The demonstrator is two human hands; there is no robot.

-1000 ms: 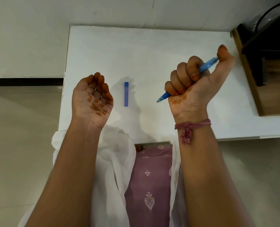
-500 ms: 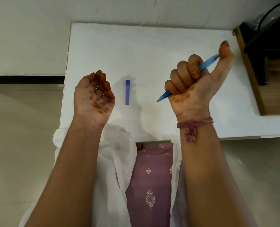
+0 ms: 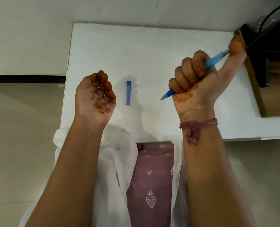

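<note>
My right hand (image 3: 196,82) is raised above the white table (image 3: 152,46), fingers curled round a blue pen (image 3: 214,60). The pen's tip points down-left and my thumb presses on its far end. A blue pen cap (image 3: 128,92) lies flat on the table between my two hands. My left hand (image 3: 95,95) is held palm up over the table's left edge, fingers loosely curled, holding nothing.
A wooden box with dark equipment and a black cable (image 3: 270,66) stands at the table's right end, close to my right thumb. A wall runs behind the table. Tiled floor (image 3: 21,128) lies to the left.
My right hand has shifted slightly right and up, so the thumb is now near the wooden box's corner. The left hand and pen cap have hardly moved.
</note>
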